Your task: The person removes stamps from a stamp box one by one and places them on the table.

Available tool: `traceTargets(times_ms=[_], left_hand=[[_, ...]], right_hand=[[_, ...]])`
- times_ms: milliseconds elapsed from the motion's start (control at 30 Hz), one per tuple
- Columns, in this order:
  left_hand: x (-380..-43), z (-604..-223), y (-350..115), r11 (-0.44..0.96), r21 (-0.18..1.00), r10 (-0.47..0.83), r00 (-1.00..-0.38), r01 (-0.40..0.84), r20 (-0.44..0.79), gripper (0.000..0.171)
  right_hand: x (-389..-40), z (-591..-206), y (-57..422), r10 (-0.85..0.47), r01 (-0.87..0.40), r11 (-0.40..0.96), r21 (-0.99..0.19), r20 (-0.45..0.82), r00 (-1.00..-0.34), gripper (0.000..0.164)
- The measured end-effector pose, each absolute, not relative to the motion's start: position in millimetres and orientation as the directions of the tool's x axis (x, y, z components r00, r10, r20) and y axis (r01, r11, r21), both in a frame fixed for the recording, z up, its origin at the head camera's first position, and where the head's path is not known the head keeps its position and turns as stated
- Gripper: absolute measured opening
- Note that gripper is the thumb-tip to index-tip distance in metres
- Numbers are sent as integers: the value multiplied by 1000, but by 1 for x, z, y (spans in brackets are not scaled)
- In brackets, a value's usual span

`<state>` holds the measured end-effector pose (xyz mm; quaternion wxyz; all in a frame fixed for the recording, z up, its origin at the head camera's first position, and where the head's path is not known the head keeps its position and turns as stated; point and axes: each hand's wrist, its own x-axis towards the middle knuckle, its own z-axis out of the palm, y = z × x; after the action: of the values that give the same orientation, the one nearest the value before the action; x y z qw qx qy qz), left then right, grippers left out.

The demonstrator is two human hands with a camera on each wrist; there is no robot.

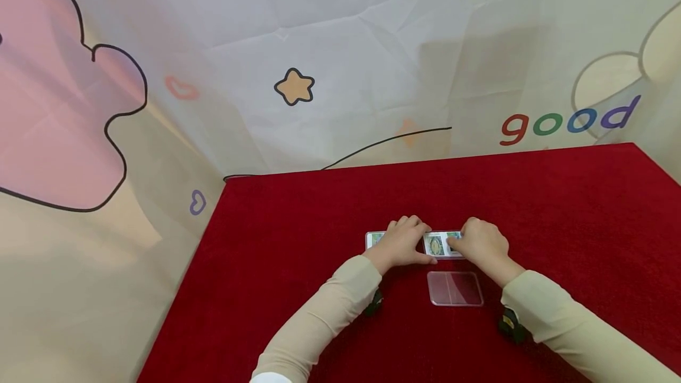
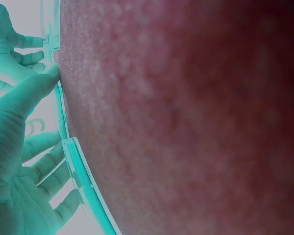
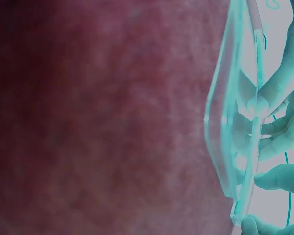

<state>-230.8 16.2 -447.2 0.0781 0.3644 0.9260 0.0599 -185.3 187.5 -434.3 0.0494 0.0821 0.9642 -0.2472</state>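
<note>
A clear-edged plastic case (image 1: pixel 444 256) with small picture cards lies on the red cloth, its middle hidden under my left hand (image 1: pixel 400 246). That hand spans the case, thumb at the near edge and fingers at the far edge. At the case's right end, my right hand (image 1: pixel 483 244) has curled fingers, and its thumb presses on a picture card (image 1: pixel 452 243). In the right wrist view the right thumb (image 3: pixel 279 83) meets the thin edge of the case. Toward me lies a flat transparent plastic lid (image 1: pixel 454 288), apart from both hands.
A red cloth (image 1: pixel 298 241) covers the table up to its back edge. Behind it hangs a pale printed backdrop (image 1: pixel 362 75) with a star and the word "good". Dark wrist devices (image 1: pixel 512 325) sit below the sleeves.
</note>
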Motion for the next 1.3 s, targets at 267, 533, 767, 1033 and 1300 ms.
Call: traceTargets(times_ms=[267, 533, 767, 1033, 1300], left_hand=[[-233, -444, 16, 731, 168, 681, -725, 662, -107, 64], [-234, -442, 16, 729, 174, 682, -722, 661, -117, 64], [-234, -444, 16, 727, 172, 686, -717, 665, -123, 64], [-233, -446, 16, 725, 178, 687, -718, 665, -116, 64], [-232, -447, 16, 727, 191, 683, -723, 659, -107, 63]], right_hand=[[-187, -433, 191, 111, 148, 860, -489, -104, -988, 36], [-185, -432, 193, 107, 146, 839, -523, -104, -989, 30], [-184, -432, 196, 103, 151, 832, -533, -118, -988, 29], [-184, -434, 202, 121, 181, 796, -577, -142, -982, 39], [-187, -438, 210, 123, 199, 741, -641, -161, -979, 39]])
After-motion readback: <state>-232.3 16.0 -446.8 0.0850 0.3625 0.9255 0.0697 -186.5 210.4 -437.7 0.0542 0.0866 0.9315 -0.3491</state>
